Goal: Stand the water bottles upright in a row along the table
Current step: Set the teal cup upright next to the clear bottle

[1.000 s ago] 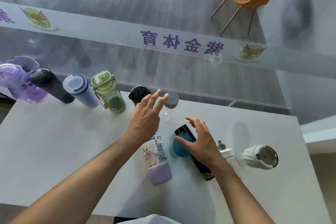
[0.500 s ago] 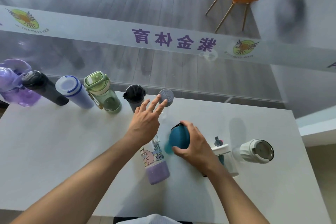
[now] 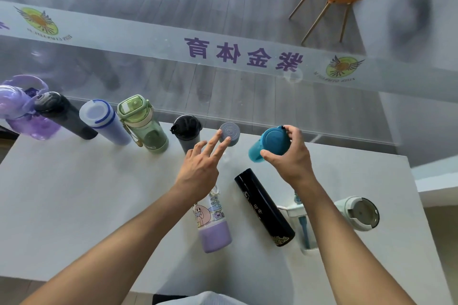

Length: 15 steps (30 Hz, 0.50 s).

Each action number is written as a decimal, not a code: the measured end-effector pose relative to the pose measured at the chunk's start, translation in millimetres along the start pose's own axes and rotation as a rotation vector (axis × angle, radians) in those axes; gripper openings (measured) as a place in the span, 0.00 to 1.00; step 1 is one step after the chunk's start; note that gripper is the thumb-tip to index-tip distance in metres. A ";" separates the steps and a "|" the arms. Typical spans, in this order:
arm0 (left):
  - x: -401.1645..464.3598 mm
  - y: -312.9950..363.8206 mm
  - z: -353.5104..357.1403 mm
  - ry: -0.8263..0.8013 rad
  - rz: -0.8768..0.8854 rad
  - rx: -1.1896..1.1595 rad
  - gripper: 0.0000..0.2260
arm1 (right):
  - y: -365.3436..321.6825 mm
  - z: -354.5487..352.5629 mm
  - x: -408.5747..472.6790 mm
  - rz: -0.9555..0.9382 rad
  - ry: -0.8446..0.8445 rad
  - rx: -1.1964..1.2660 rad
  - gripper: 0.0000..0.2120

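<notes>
1. Along the far edge of the white table [image 3: 74, 193], a row of bottles stood upright: a purple bottle [image 3: 22, 109] at the far left, then a black bottle [image 3: 62, 114], a blue-banded bottle [image 3: 104, 121], a green bottle [image 3: 143, 124], a dark-capped grey bottle [image 3: 187, 131] and a clear bottle with a grey cap [image 3: 229, 132].
2. The left hand [image 3: 200, 168] hung open with fingers spread, gripping nothing; its fingertips [image 3: 219, 134] lay at the grey cap (whether they touched it, I cannot tell).
3. Below that hand, a cartoon-printed bottle with a lilac base [image 3: 213, 220] lay on its side on the table.
4. Just right of it, a slim black flask [image 3: 264, 208] also lay flat, tilted so its top pointed away from the person.
5. The right hand [image 3: 290, 156] was closed around a teal bottle [image 3: 269, 146], holding it by the lid end near the right end of the row, just right of the clear bottle (whether its base met the table could not be told).
6. Under the right forearm, a clear bottle with a teal straw [image 3: 303, 228] lay on the table, partly hidden.
7. Farthest right, a white bottle [image 3: 357, 213] lay on its side, its lid facing right.
</notes>
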<state>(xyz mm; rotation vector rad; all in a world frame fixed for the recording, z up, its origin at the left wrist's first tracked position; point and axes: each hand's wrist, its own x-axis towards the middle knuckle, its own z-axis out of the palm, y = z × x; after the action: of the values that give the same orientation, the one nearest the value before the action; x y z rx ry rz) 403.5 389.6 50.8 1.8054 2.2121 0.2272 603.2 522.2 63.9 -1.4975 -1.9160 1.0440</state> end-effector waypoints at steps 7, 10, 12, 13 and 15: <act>0.7 0.4 3.4 -0.013 -0.013 -0.019 0.42 | 22.6 15.9 20.7 0.024 -0.051 -0.081 0.39; 1.1 -0.3 4.3 -0.014 -0.014 -0.024 0.42 | 28.7 18.3 21.6 0.032 -0.060 -0.098 0.39; 1.4 -0.4 4.8 -0.015 -0.014 -0.025 0.43 | 31.6 18.9 21.5 0.036 -0.064 -0.099 0.39; 1.6 -0.4 5.1 -0.014 -0.014 -0.026 0.43 | 33.0 19.1 21.5 0.041 -0.068 -0.099 0.39; 1.6 -0.5 5.6 -0.014 -0.013 -0.027 0.43 | 35.3 20.3 21.3 0.053 -0.079 -0.105 0.39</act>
<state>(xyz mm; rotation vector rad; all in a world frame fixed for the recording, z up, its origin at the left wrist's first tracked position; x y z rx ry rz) 404.5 390.8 45.1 1.7726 2.2003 0.2397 602.3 540.8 22.0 -1.5947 -2.0238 1.0556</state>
